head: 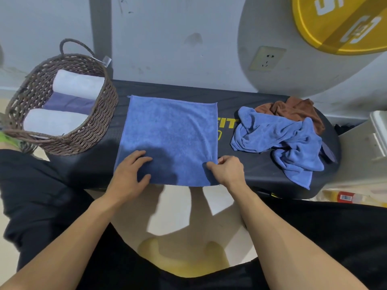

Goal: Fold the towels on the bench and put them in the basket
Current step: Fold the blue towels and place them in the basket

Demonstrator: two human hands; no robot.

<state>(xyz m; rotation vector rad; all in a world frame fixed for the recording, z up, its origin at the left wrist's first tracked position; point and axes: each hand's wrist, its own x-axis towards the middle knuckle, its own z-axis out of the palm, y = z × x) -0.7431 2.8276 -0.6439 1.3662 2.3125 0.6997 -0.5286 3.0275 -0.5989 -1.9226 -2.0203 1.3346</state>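
Observation:
A blue towel (pixel 169 130) lies spread flat in the middle of the black bench (pixel 261 176). My left hand (pixel 130 170) rests on its near left part, fingers spread and nearly flat. My right hand (pixel 227 169) pinches the towel's near right corner. A crumpled blue towel (pixel 278 141) and a crumpled brown towel (pixel 293 111) lie in a heap on the bench's right end. The woven brown basket (pixel 96 130) stands on the left end and holds two rolled white towels (pixel 77 83) with a purple-blue one (pixel 69 103) between them.
A grey wall with a socket (pixel 267 58) runs behind the bench. A yellow disc (pixel 339 24) hangs at the top right. A bottle (pixel 351 198) lies on the floor by the bench's right end. My legs in black shorts are below the bench edge.

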